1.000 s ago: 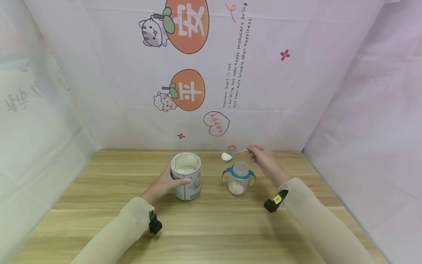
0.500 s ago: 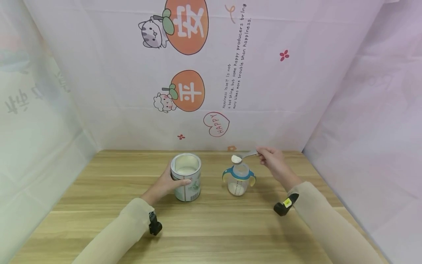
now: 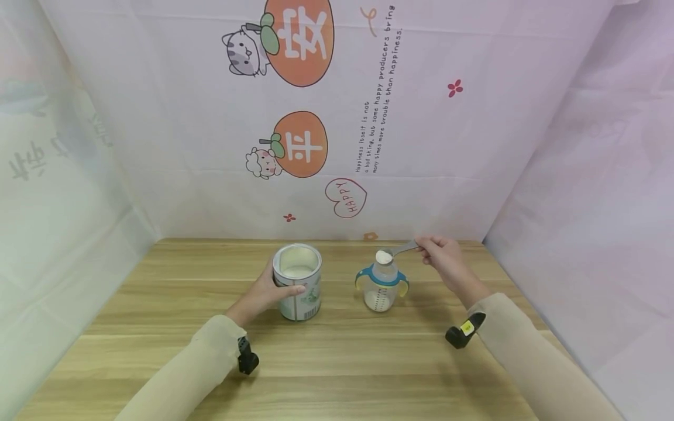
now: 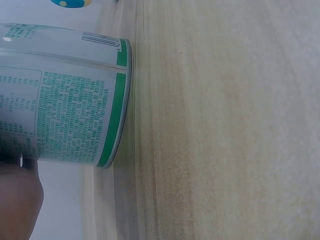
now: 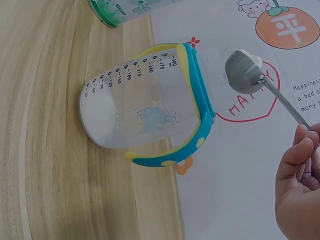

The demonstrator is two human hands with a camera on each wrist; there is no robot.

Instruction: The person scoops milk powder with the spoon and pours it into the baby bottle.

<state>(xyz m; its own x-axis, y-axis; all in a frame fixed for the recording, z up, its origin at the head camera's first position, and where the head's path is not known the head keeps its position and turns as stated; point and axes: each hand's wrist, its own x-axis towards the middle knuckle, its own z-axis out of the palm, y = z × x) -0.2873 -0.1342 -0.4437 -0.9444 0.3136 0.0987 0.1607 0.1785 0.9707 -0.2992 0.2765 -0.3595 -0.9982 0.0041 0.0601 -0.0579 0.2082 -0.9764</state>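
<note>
My left hand [image 3: 268, 294] grips a tall can [image 3: 300, 301] from its left side, thumb across the front. The can has no lid on, and pale powder shows inside. In the left wrist view its green-printed side [image 4: 70, 107] fills the left. My right hand [image 3: 441, 257] pinches the end of a metal spoon [image 5: 245, 72] heaped with white powder [image 3: 384, 257]. The spoon's bowl is level, right over the mouth of a clear baby bottle [image 5: 145, 112]. That bottle stands upright with a blue and yellow handle ring [image 5: 200, 90], and white powder [image 5: 97, 117] lies at its bottom.
Both vessels stand on a wood-grain table [image 3: 337, 368], the can left of the bottle with a gap between. A white printed cloth [image 3: 421, 175] rises behind the table's back edge, and more cloth hangs at both sides.
My right hand has moved right, carrying the loaded spoon from the bottle's upper left to over its mouth. The left hand and the can have stayed in place.
</note>
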